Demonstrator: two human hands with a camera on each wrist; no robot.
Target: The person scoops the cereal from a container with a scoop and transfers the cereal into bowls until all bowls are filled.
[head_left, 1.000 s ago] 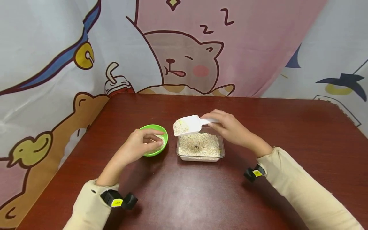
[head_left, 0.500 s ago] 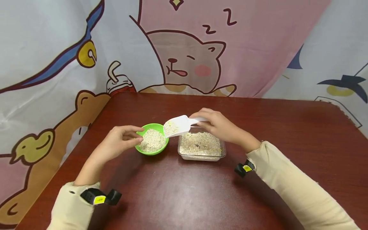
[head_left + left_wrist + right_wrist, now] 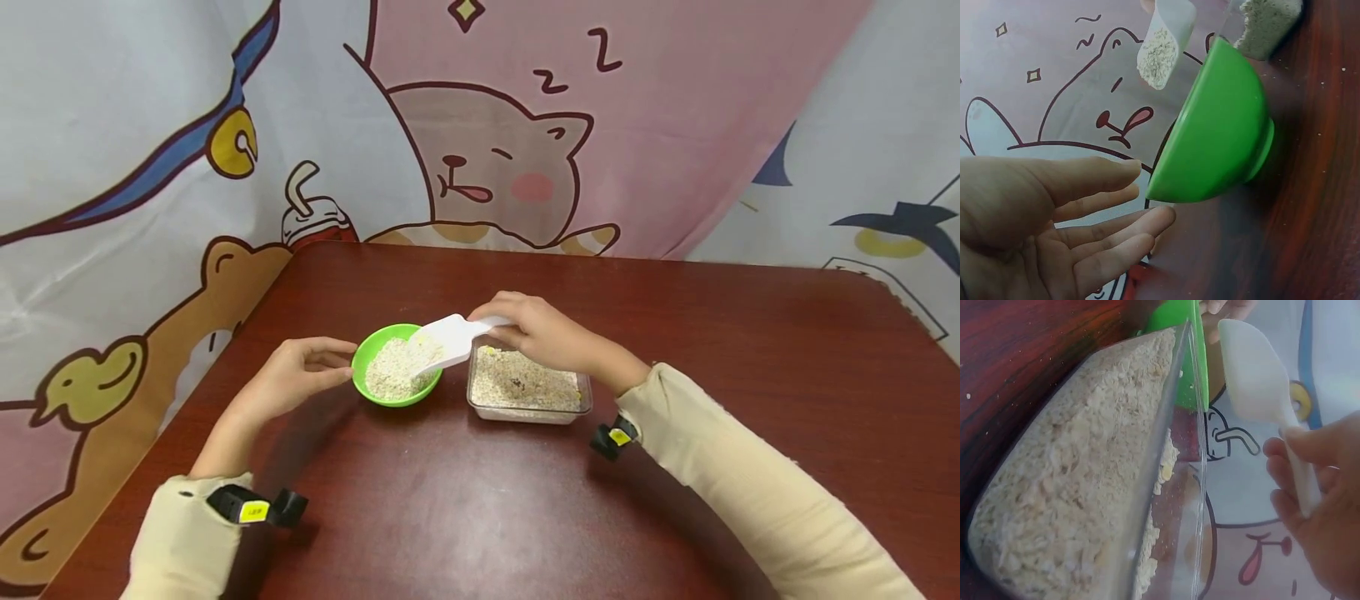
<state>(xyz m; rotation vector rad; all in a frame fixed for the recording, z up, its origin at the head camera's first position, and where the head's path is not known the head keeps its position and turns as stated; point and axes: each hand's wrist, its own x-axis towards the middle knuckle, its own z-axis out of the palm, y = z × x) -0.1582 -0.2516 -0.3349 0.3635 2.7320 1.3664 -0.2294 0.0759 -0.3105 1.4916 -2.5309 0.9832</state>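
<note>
While right fingers (image 3: 1280, 470) grip it, a scoop (image 3: 452, 340) overhangs the bowl (image 3: 1216, 131).

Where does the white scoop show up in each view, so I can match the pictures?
Head: white scoop near the centre, in the right hand.
Left wrist: white scoop at top middle.
Right wrist: white scoop in the upper right.
Landmark in all three: green bowl, left of centre, right of centre and top middle in turn.
</note>
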